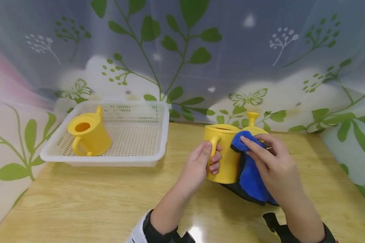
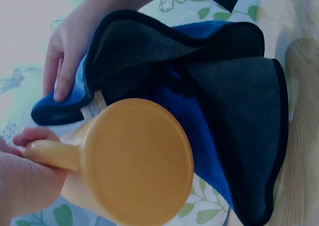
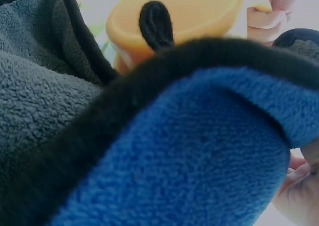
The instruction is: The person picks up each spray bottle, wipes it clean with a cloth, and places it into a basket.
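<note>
back wall: printed covering, grey-blue above, cloudy white low down; green leafy stems, pale heart, outlined butterfly | left side wall: leaf print, pink streak higher up | right side wall: whitish, green leaves | desk: light wood grain, meets back wall | light: white glare on desk's near part

Looks indoors; home or otherwise, cannot tell. Wood-grain table, lamp-like glare on its top, leaf-and-butterfly-print backdrop along back and both sides.
</note>
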### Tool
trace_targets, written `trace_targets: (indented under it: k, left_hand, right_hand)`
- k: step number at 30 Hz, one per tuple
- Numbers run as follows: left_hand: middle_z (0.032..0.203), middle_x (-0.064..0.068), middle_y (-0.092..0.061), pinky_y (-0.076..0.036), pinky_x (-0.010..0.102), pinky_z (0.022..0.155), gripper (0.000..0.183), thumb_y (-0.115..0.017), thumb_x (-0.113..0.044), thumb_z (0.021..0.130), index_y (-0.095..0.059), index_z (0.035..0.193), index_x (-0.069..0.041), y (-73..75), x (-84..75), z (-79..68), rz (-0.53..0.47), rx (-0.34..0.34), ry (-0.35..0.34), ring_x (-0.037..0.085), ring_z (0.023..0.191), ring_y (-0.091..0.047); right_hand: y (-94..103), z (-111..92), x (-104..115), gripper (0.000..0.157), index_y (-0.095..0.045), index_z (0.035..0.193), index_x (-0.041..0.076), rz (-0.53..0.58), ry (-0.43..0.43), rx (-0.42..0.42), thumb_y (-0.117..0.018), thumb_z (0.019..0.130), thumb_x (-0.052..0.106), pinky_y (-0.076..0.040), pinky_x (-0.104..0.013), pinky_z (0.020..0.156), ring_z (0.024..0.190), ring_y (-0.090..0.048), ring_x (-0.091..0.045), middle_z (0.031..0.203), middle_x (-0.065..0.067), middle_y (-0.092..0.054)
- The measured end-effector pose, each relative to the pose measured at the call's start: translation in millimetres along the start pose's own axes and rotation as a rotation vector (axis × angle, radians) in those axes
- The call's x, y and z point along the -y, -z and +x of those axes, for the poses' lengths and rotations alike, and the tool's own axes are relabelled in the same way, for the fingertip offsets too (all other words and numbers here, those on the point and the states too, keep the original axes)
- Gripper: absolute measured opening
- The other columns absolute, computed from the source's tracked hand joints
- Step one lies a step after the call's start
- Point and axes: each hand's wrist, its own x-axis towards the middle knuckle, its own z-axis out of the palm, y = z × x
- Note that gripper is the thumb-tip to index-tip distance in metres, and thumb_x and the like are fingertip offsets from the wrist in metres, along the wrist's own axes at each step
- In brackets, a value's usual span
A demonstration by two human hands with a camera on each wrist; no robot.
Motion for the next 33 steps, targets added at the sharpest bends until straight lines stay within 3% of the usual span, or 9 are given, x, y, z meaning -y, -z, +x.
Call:
trace_targets:
  k: [11, 16, 19, 23, 26, 33]
  left_hand:
    - [0.064, 0.002, -0.027, -0.022, 0.019, 0.046, 0.037, -0.022, -0.029, 0.102, -0.039, 0.094, 0.003, -2.6, 1.5, -2.7, 0.092, 0.083, -0.030, 0.010, 0.049, -0.024]
    - [0.060, 0.002, -0.026, -0.017, 0.020, 0.042, 0.038, -0.028, -0.037, 0.100, -0.038, 0.087, -0.003, -4.8, 1.0, -1.0, 0.083, 0.040, 0.004, 0.010, 0.045, -0.022]
    - [0.058, 0.001, -0.025, -0.017, 0.021, 0.041, 0.037, -0.030, -0.040, 0.099, -0.037, 0.083, -0.007, -4.8, 0.6, -0.6, 0.069, 0.006, 0.032, 0.011, 0.043, -0.020]
    - [0.056, -0.001, -0.024, -0.017, 0.021, 0.040, 0.037, -0.030, -0.040, 0.099, -0.036, 0.080, -0.009, -3.0, -0.2, -1.0, 0.041, -0.021, 0.041, 0.011, 0.042, -0.018]
    - [0.054, -0.002, -0.022, -0.016, 0.021, 0.040, 0.037, -0.028, -0.040, 0.100, -0.036, 0.078, -0.010, 0.1, -1.1, -1.0, 0.006, -0.031, 0.033, 0.011, 0.042, -0.017]
    - [0.052, -0.006, -0.021, -0.016, 0.020, 0.041, 0.037, -0.024, -0.040, 0.100, -0.034, 0.077, -0.013, 10.4, -6.0, -1.5, -0.095, -0.066, 0.025, 0.007, 0.041, -0.017]
  right_hand:
    - [-5.4, -4.7, 1.8, 0.034, -0.060, 0.119, 0.015, -0.068, 0.015, 0.087, -0.036, 0.099, 0.029, -0.047, -0.040, 0.062, 0.085, -0.052, -0.029, 0.100, -0.022, -0.053]
    - [-4.9, -3.9, 3.0, 0.035, -0.057, 0.122, 0.016, -0.094, 0.055, 0.136, -0.031, 0.101, 0.024, -0.047, -0.043, 0.063, 0.083, -0.051, -0.032, 0.101, -0.025, -0.051]
    - [-4.4, -3.9, 4.3, 0.031, -0.056, 0.123, 0.016, -0.128, 0.090, 0.178, -0.038, 0.098, 0.014, -0.047, -0.043, 0.061, 0.080, -0.052, -0.033, 0.101, -0.027, -0.051]
    - [-5.4, -4.4, 6.6, 0.051, -0.056, 0.123, 0.017, -0.149, 0.148, 0.208, -0.054, 0.079, -0.009, -0.047, -0.041, 0.055, 0.080, -0.054, -0.035, 0.101, -0.028, -0.053]
    - [-6.9, -5.0, 8.8, 0.062, -0.057, 0.122, 0.018, -0.131, 0.176, 0.231, -0.059, 0.069, -0.015, -0.048, -0.041, 0.054, 0.083, -0.055, -0.036, 0.101, -0.027, -0.054]
    - [-9.3, -8.3, 15.2, 0.058, -0.060, 0.119, 0.023, -0.046, 0.259, 0.361, -0.056, 0.073, -0.012, -0.049, -0.036, 0.058, 0.087, -0.055, -0.028, 0.105, -0.019, -0.055]
